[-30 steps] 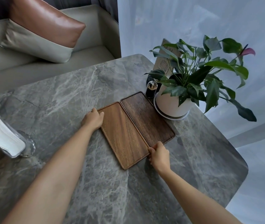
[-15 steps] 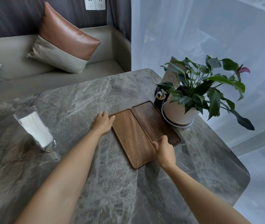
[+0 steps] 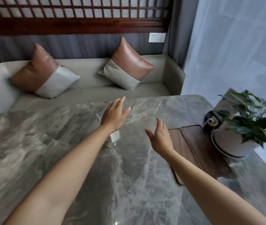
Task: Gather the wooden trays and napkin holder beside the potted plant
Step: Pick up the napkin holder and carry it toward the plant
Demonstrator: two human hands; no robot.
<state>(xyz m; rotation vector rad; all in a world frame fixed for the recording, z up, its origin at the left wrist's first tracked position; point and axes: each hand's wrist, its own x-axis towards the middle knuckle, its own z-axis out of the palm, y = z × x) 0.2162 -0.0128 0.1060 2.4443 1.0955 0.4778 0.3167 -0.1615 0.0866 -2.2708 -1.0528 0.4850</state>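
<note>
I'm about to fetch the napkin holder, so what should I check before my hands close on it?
1. Both hands free: ok. The left hand and right hand are open and hold nothing.
2. Napkin holder located: ok, but the left wrist hides most of it.
3. Holder upright: cannot tell.
4. Wooden trays placed: ok, side by side next to the potted plant.
5. Free spot beside the plant for the holder: cannot tell. A small dark container stands behind the trays.
6. Table between holder and trays: ok, bare marble.
</note>
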